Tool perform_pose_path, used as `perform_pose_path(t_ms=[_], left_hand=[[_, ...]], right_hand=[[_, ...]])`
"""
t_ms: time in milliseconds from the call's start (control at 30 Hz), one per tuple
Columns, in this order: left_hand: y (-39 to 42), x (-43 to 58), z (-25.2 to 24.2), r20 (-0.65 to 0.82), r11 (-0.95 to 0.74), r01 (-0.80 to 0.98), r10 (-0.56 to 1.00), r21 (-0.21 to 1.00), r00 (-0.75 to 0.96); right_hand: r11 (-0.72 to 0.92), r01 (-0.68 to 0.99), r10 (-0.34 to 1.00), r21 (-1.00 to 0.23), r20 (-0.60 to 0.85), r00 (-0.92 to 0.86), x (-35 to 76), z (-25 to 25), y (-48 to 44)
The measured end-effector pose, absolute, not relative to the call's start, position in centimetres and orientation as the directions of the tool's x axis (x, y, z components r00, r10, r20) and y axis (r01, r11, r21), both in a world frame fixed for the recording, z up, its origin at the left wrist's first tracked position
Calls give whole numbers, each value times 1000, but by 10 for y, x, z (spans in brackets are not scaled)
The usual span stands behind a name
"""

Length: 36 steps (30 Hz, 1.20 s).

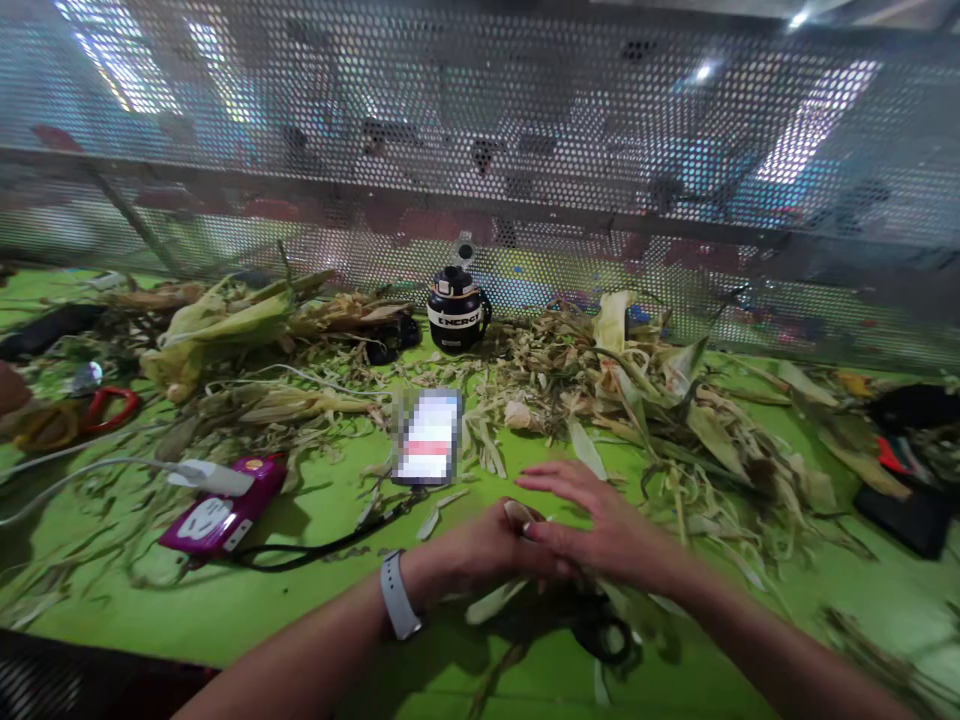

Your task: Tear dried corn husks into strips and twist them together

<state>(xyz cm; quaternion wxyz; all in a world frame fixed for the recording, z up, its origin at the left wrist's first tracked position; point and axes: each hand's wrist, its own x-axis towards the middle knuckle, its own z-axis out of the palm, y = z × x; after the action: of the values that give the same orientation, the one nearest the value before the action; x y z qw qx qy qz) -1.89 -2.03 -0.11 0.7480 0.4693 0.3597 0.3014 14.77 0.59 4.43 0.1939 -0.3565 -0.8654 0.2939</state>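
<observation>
In the middle foreground my left hand (487, 545), with a pale watch strap (399, 595) on its wrist, is closed; whatever its fingers grip is hidden. My right hand (600, 515) reaches over it, fingers stretched out and apart, its thumb at my left thumb. Below both hands lie a pale strip of dry husk (493, 604) and a dark thing with a black ring (613, 640), perhaps a scissors handle. Just beyond the hands, a lit phone (430, 437) rests on the green table (337, 610).
Piles of dry corn husks (697, 430) spread at right and left. A black mug marked ENERGY (456, 315) stands before a perforated metal screen (480, 130). A purple power bank (225, 510) with cables, red-handled scissors (111, 408) and a black phone-like slab (904, 515) lie around.
</observation>
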Motion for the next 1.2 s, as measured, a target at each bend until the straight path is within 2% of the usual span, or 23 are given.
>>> perform_pose_path(t_ms=[67, 167, 267, 367, 500, 700, 833, 967, 1133, 1200], left_hand=[[-22, -16, -4, -267, 400, -144, 798, 905, 540], [-22, -15, -3, -278, 434, -196, 802, 879, 528], [-21, -17, -1, -351, 496, -155, 771, 854, 531], [-21, -19, -1, -379, 537, -150, 742, 830, 553], [-20, -19, -1, -318, 485, -167, 759, 858, 569], [-19, -25, 6, -344, 438, -27, 741, 899, 577], [-19, -29, 7, -301, 404, -7, 693, 915, 655], [-22, -28, 5, -291, 426, -12, 637, 904, 714], [-26, -25, 1, -325, 458, 7, 621, 889, 713], [-27, -23, 2, -318, 485, -36, 626, 874, 712]], right_hand=[[476, 404, 674, -781, 29, -738, 141, 40, 14], [320, 252, 718, -914, 60, -694, 133, 31, 22], [103, 214, 827, -971, -36, -561, 131, 25, 28], [-57, 181, 864, -982, -140, -484, 129, 20, 31], [-48, 101, 875, -994, -91, -476, 122, 15, 33], [-63, 37, 872, -997, -74, -485, 111, 11, 35], [-86, 29, 848, -996, -89, -523, 107, 11, 36], [-107, 19, 825, -994, -99, -556, 103, 11, 34], [-136, 13, 814, -991, -119, -568, 96, 11, 28], [-140, 31, 803, -990, -132, -582, 94, 9, 28]])
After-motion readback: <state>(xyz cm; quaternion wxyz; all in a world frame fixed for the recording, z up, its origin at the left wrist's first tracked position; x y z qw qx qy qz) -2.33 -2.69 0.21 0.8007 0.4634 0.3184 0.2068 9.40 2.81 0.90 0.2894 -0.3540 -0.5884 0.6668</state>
